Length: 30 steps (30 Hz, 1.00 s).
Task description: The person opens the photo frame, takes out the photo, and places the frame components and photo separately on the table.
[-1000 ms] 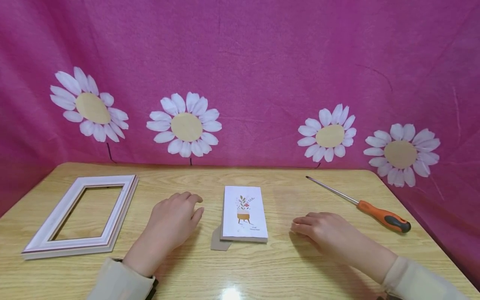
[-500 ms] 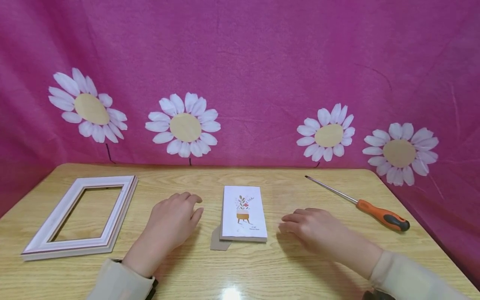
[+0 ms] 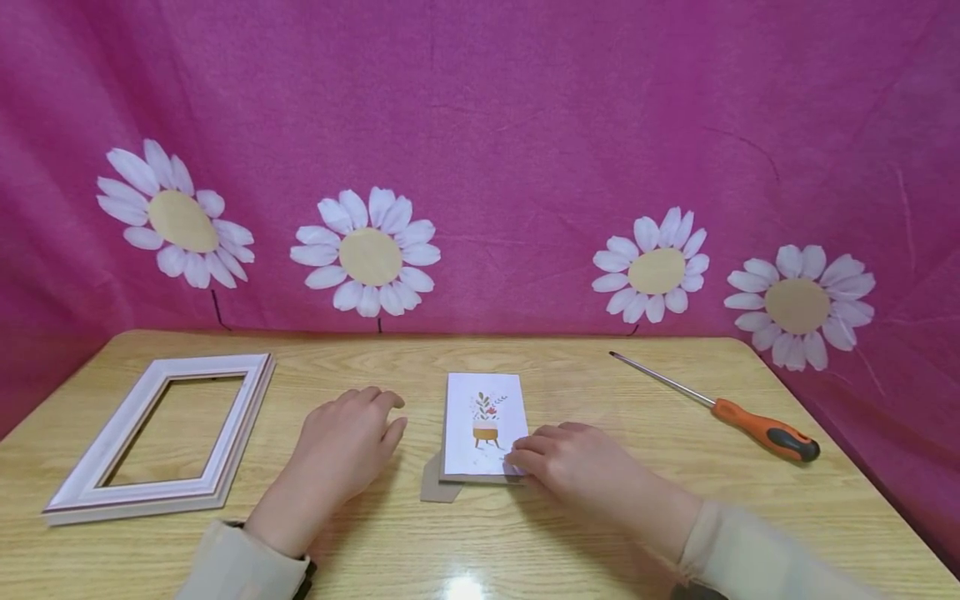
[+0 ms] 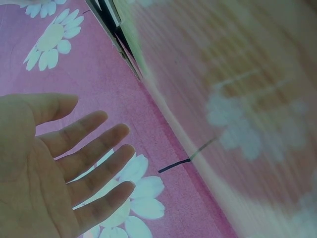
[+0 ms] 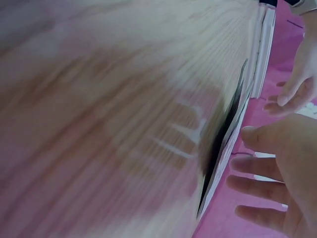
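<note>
A white printed sheet [image 3: 487,412] with a potted plant on it lies on a thin board at the middle of the table. From beneath its lower left corner sticks out a brownish-grey flap [image 3: 440,490]. My right hand [image 3: 600,471] is at the sheet's lower right corner, its fingertips overlapping that corner. In the right wrist view the fingers [image 5: 257,186] are spread and relaxed beside the sheet's edge. My left hand [image 3: 341,446], palm down with loosely bent fingers, holds nothing between the sheet and the picture frame.
On the left lies a white picture frame [image 3: 117,433] with a see-through opening. A flathead screwdriver [image 3: 765,429] with an orange and black handle lies at the right. Behind the wooden table [image 3: 360,550] hangs a magenta cloth [image 3: 480,150] printed with white flowers.
My right hand has moved left from beside the sheet until its fingertips reach the lower right corner. My left hand, the frame and the screwdriver stay where they were.
</note>
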Motion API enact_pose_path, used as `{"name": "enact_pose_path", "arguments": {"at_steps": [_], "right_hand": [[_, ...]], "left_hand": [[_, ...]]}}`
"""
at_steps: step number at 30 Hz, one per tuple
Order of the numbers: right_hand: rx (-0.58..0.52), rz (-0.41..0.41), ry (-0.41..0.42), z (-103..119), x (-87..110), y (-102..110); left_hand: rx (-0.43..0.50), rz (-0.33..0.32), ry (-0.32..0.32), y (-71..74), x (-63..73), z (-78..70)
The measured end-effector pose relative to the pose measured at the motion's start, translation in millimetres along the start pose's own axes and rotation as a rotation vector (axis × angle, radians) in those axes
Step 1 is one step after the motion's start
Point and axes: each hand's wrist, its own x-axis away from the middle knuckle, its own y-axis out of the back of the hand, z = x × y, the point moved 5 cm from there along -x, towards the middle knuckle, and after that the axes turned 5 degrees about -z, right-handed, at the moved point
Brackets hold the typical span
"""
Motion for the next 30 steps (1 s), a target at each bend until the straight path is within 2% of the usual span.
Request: {"name": "enact_pose_path", "arguments": {"at_steps": [9,15,18,24,30], "right_hand": [[0.007,0.123,-0.07,7.7,-12.3,-9.5],[0.027,0.177,-0.044,12.1,-16.5,-15.5],[0.069,0.174,0.0,15.8,-18.4,-16.3],[0.126,0.094,0.078,22.6,-21.2,-13.3],[0.09,0.063,0.063,23.0,-22.0,-12.5]], "left_hand": [[0.0,-0.012,-0.012,-0.5,-0.1,-2.0],[0.007,-0.016,-0.011,-1.2,-0.1,-1.8],[0.01,-0.019,-0.013,-1.1,-0.2,-1.7],[0.011,-0.025,-0.012,-0.6,0.1,-1.1],[0.011,-0.034,-0.017,0.7,0.4,-0.2]]}}
